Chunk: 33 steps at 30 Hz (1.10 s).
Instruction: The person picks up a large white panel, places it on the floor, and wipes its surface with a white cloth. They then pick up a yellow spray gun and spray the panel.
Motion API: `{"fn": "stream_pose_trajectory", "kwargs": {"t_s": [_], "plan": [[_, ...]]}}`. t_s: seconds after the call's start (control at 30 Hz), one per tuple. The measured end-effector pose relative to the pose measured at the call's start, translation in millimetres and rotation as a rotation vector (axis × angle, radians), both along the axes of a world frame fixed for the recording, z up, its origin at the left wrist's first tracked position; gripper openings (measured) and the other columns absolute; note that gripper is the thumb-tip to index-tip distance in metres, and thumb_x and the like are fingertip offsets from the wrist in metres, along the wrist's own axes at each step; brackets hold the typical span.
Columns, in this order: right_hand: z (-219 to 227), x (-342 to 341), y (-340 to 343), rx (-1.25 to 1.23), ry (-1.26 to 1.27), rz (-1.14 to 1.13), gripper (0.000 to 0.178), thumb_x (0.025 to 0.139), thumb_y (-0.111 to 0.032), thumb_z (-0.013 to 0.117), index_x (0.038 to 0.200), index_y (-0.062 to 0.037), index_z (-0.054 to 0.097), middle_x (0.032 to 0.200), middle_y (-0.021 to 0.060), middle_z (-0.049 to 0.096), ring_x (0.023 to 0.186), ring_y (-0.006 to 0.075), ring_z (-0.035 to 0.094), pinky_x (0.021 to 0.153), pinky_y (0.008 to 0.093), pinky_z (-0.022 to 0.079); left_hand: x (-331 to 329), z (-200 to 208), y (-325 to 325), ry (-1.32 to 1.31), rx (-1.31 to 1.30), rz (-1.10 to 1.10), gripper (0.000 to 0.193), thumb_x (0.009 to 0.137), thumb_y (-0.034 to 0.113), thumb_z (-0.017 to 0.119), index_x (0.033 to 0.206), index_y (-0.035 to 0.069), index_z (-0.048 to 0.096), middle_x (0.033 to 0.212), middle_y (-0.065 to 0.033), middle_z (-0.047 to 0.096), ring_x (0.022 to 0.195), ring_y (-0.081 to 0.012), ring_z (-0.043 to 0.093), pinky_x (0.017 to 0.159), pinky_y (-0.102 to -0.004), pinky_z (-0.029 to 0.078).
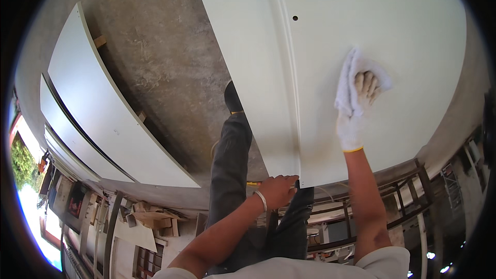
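Observation:
A large pale panel (258,57) lies before me, with a raised ridge along it and a small round hole. My right hand (366,87), in a white knit glove with a yellow cuff, presses a folded white cloth (347,85) flat against its surface. My left hand (279,192) is bare, with a bracelet at the wrist, and rests close to the panel's near corner. Its fingers are curled closed. A thin yellow piece (253,183) shows beside the knuckles; whether the hand holds it cannot be made out.
More pale panels (98,98) lie at the left, the largest on small wooden blocks (99,41). Concrete floor (155,36) runs between them and the large panel. A dark metal frame (392,196) stands near my right arm. Cardboard and boards (155,217) are piled at the lower left.

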State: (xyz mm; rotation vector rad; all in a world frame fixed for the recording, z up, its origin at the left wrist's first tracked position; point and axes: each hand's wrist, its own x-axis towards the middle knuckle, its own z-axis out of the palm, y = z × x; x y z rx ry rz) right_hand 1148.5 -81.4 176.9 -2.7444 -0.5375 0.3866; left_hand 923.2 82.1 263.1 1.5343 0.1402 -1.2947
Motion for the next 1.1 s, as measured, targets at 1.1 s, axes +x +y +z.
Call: {"fn": "stream_pose_trajectory", "kwargs": {"t_s": [1.1], "plan": [[11.1,49.7,149.9,0.052,-0.147,0.337,0.056,0.071,-0.007,0.066,0.126,0.0001,0.063,0.140,0.0110,0.055,0.135,0.0319,0.045,0.110,0.0508,0.035,11.0,-11.8,2.2,0.205,-0.083,0.213,0.052,0.101,0.032,0.056,0.146,0.006,0.049,0.135,-0.0158,0.064,0.122,-0.0375,0.060,0.104,-0.0449,0.046]]}}
